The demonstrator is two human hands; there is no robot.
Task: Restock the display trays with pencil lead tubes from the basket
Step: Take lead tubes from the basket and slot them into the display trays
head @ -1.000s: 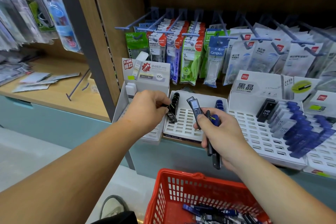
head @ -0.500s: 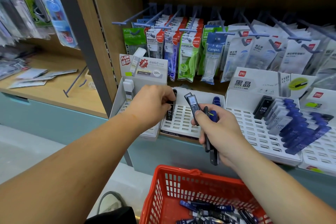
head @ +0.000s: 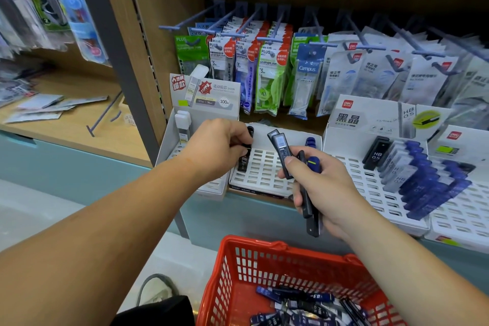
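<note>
— Black tube (head: 242, 164) at the tray's (head: 264, 174) left edge, left hand (head: 217, 145) pinching it!
— Right hand (head: 321, 188) grips a fistful of tubes (head: 281, 151); basket (head: 254, 242) holds plenty, tray mostly bare. Early days.

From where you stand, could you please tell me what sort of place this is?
Most likely a stationery shop: packaged goods hang on peg hooks, branded display trays hold pencil lead tubes, and a red basket carries more.
</note>
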